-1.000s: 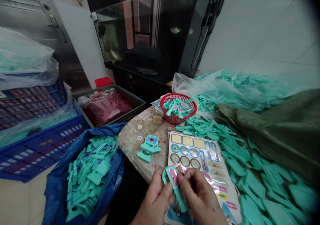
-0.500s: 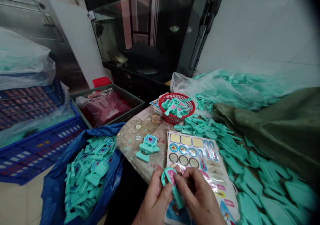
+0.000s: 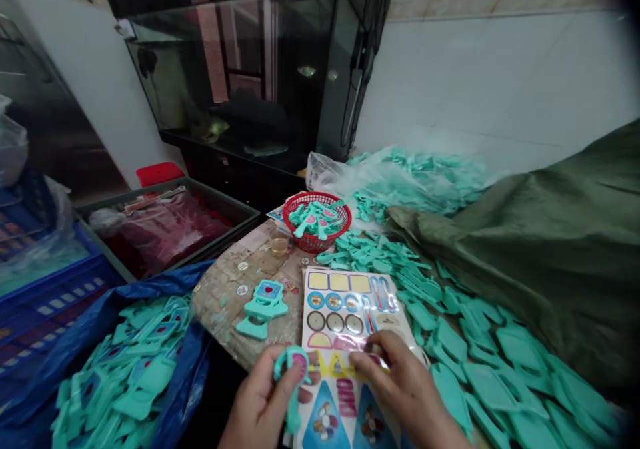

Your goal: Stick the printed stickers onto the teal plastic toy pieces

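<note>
My left hand [image 3: 265, 396] is closed around a teal plastic toy piece [image 3: 293, 416], which has a round head, a handle and a pink half-round sticker. My right hand [image 3: 400, 382] is over the sticker sheet [image 3: 327, 369], its thumb and forefinger a little apart near the row of pink half-round stickers. Whether a fingertip is lifting a sticker is too small to tell. The sheet also bears yellow rectangles, grey dials, thermometers and blue triangles. Beyond the left hand lies a teal toy piece with a heart sticker [image 3: 267, 292].
A red basket [image 3: 345, 226] of stickered teal pieces stands at the back of the worn table [image 3: 220, 296]. Loose teal pieces [image 3: 495, 362] spread on the right beside a dark green cloth [image 3: 550, 236]. At left, a blue sack [image 3: 187, 376] holds more pieces; a fish tank [image 3: 280, 69] stands behind.
My hands have parted: the left has moved left with the teal piece, while the right has come away from it to the sticker sheet. The camera view has swung right.
</note>
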Demonstrator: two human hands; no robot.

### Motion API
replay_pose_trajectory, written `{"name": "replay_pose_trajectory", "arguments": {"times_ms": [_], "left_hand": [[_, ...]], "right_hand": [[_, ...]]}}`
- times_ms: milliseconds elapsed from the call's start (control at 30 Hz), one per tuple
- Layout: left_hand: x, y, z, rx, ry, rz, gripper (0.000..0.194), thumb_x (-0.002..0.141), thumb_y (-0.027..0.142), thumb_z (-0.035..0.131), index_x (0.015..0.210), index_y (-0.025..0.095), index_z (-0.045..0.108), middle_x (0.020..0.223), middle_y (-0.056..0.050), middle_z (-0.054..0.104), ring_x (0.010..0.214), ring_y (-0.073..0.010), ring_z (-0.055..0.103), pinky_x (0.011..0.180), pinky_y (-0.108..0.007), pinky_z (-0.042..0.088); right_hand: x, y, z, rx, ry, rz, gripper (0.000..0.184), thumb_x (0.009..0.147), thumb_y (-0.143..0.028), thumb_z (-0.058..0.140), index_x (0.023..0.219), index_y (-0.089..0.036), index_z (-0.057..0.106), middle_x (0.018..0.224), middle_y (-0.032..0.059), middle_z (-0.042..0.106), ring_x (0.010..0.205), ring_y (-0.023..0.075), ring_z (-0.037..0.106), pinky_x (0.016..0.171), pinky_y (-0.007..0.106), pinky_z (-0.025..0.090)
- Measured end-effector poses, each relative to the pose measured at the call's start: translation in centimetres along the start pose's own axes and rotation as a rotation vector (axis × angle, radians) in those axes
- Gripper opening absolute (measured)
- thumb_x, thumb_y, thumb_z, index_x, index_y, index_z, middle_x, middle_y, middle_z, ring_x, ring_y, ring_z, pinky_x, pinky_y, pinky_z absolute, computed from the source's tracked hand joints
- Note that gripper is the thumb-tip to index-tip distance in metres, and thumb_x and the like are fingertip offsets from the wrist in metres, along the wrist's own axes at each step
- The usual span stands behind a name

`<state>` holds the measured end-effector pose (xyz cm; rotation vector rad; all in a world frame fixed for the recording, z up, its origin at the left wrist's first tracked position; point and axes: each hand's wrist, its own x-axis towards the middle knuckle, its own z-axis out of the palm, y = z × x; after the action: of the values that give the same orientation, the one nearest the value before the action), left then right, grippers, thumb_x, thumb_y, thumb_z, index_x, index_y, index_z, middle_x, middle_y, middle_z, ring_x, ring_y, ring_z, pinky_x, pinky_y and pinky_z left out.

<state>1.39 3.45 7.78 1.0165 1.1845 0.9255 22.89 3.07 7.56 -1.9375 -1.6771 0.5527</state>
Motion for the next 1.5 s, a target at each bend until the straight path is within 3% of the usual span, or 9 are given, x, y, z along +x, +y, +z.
{"name": "replay_pose_trajectory", "arguments": {"times_ms": [267,500,733,867,1000,1200,1333,1433,1500], "left_hand": [[7.5,2.3,-5.0,0.482,0.321,0.220,0.046,0.080,0.056,0.045,0.108,0.020,0.053,0.089,-0.005,0.069,0.073,-0.0225,0.068,0.068,-0.034,0.054],[12.5,1.5,-6.1,0.751,0.443,0.408,0.056,0.075,0.046,0.044,0.115,0.008,0.052,0.119,-0.021,0.058,0.113,-0.0323,0.053,0.101,-0.049,0.036],[9.7,0.6,-5.8,0.762,0.450,0.512,0.048,0.079,0.046,0.042,0.113,0.014,0.054,0.121,-0.016,0.058,0.117,-0.0289,0.051,0.103,-0.047,0.035],[6.9,-0.3,-4.8,0.710,0.420,0.538,0.034,0.081,0.043,0.046,0.103,0.021,0.060,0.113,-0.009,0.065,0.110,-0.0267,0.057,0.099,-0.045,0.041],[4.6,-1.4,-3.7,0.626,0.372,0.551,0.030,0.081,0.041,0.049,0.099,0.023,0.065,0.109,-0.007,0.068,0.105,-0.0252,0.061,0.094,-0.039,0.048],[2.0,-1.7,-2.8,0.527,0.241,0.503,0.020,0.079,0.036,0.056,0.089,0.028,0.071,0.097,-0.003,0.073,0.091,-0.0228,0.066,0.085,-0.029,0.052],[0.8,-1.3,-1.3,0.371,0.157,0.377,0.022,0.078,0.042,0.059,0.087,0.028,0.073,0.093,-0.004,0.074,0.087,-0.0229,0.068,0.078,-0.026,0.054],[0.5,-1.7,0.8,0.114,0.019,0.158,0.032,0.075,0.049,0.060,0.096,0.027,0.072,0.096,-0.007,0.074,0.082,-0.0237,0.069,0.073,-0.030,0.057],[0.3,-2.3,2.1,-0.129,-0.092,0.047,0.042,0.073,0.052,0.063,0.106,0.026,0.069,0.113,-0.009,0.069,0.100,-0.0271,0.065,0.081,-0.035,0.055]], "right_hand": [[3.8,11.7,-5.2,-0.193,0.167,0.153,0.048,0.071,-0.042,0.055,0.109,-0.013,0.061,0.101,0.0136,0.059,0.085,0.0262,0.063,0.076,0.037,0.048],[5.4,13.4,-5.1,-0.245,0.148,0.165,0.046,0.071,-0.046,0.056,0.104,-0.015,0.066,0.089,0.0108,0.063,0.081,0.0263,0.064,0.071,0.036,0.049],[6.8,14.2,-9.1,-0.310,0.122,0.156,0.043,0.084,-0.050,0.041,0.062,-0.021,0.064,0.051,-0.0006,0.054,0.054,0.0181,0.054,0.050,0.027,0.039],[9.3,15.2,-9.6,-0.416,0.186,0.223,0.022,0.083,-0.033,0.052,0.092,-0.018,0.064,0.078,0.0035,0.064,0.074,0.0194,0.060,0.065,0.029,0.044],[11.0,15.0,-8.7,-0.492,0.180,0.293,0.023,0.087,-0.035,0.054,0.098,-0.016,0.059,0.092,0.0034,0.063,0.076,0.0148,0.060,0.069,0.032,0.048],[10.6,13.9,-9.8,-0.483,0.175,0.260,0.025,0.087,-0.029,0.052,0.065,-0.018,0.054,0.061,-0.0028,0.054,0.055,0.0113,0.051,0.053,0.025,0.040],[8.8,10.6,-10.6,-0.415,0.276,0.140,0.029,0.082,-0.033,0.044,0.055,-0.023,0.043,0.051,0.0002,0.048,0.050,0.0161,0.047,0.047,0.028,0.032],[5.9,6.3,-7.9,-0.318,0.234,-0.031,0.023,0.080,-0.038,0.043,0.067,-0.023,0.054,0.057,0.0018,0.056,0.053,0.0168,0.051,0.048,0.026,0.038],[3.3,3.3,-4.5,-0.258,0.172,-0.142,0.022,0.077,-0.033,0.045,0.087,-0.022,0.062,0.077,0.0048,0.066,0.066,0.0182,0.059,0.057,0.026,0.046]]}}
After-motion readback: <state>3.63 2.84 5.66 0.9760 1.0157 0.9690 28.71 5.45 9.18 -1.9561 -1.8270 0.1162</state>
